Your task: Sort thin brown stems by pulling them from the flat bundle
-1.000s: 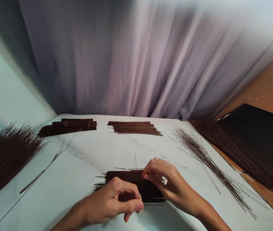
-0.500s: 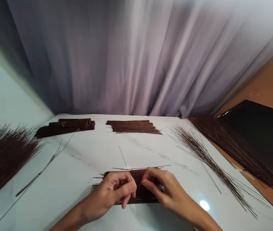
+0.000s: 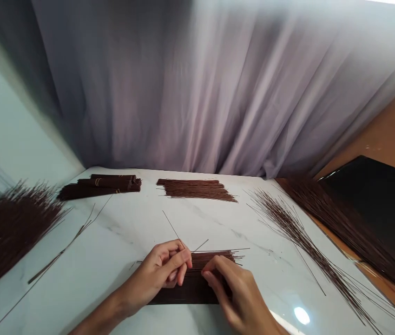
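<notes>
My left hand (image 3: 171, 266) is closed in a pinch on a thin brown stick (image 3: 172, 226) that slants up and to the left from its fingertips. Just right of it, my right hand (image 3: 230, 286) is closed, thumb against forefinger, over a pile of brown sticks (image 3: 187, 293) at the near middle of the table. What its fingertips hold, if anything, is too small to make out. A few loose sticks lie across the far edge of this pile.
Tied bundles (image 3: 110, 185) lie at the back left, a flat row of sticks (image 3: 197, 190) at the back middle. A large heap (image 3: 9, 228) stands far left. Loose sticks (image 3: 298, 232) fan out at right, beside a long dark bundle (image 3: 351, 228). Behind the white table (image 3: 218, 223) hangs a curtain (image 3: 183, 93).
The stick in my left hand leans further left. My left hand has risen slightly, and my right hand has shifted down, nearer the pile's front. The view has tilted a little.
</notes>
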Tool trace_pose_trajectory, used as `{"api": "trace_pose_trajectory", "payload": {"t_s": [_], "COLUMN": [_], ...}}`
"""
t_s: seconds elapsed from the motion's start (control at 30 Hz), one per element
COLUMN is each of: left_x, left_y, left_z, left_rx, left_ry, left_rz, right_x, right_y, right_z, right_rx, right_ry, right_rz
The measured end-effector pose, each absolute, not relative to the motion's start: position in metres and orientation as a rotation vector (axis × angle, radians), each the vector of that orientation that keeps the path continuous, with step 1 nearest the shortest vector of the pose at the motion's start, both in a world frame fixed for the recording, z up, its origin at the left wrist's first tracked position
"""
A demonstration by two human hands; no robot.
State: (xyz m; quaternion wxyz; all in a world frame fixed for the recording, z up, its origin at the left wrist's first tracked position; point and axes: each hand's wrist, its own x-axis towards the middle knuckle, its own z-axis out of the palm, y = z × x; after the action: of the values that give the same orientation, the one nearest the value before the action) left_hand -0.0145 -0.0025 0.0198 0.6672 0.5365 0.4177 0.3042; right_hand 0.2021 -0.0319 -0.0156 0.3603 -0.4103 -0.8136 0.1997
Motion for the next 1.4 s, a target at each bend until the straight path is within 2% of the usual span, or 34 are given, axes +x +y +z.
{"api": "trace_pose_trajectory", "payload": {"t_s": [0.13,0.27,0.4,0.57,0.7,0.97,1.2,1.4], "left_x": [-0.013,-0.008,-0.002,-0.006,-0.010,-0.010,-0.016,-0.017], "left_y": [-0.009,-0.016,-0.016,-0.010,-0.008,-0.006,-0.002,-0.005], "left_z": [0.021,0.019,0.013,0.010,0.014,0.008,0.000,0.005], "left_rx": [1.202,1.376,1.532,1.287,1.179,1.233,1.275,1.303], "left_ry": [0.837,0.820,1.013,1.009,0.927,1.032,1.033,0.976], "left_rz": [0.625,0.449,0.596,0.787,0.764,0.741,0.700,0.520], "right_x": [0.215,0.226,0.218,0.207,0.216,0.218,0.248,0.254], "right_y": [-0.012,-0.001,-0.020,-0.034,-0.020,-0.022,-0.008,-0.005], "right_z": [-0.003,0.025,0.023,-0.011,-0.013,0.010,0.021,0.020], "right_rx": [-1.138,-0.992,-0.877,-0.976,-1.128,-1.017,-1.134,-1.149], "right_ry": [-2.195,-2.266,-2.241,-2.115,-2.094,-2.352,-2.184,-2.125], "right_rz": [0.435,0.405,0.123,0.459,0.658,0.369,0.460,0.522]}}
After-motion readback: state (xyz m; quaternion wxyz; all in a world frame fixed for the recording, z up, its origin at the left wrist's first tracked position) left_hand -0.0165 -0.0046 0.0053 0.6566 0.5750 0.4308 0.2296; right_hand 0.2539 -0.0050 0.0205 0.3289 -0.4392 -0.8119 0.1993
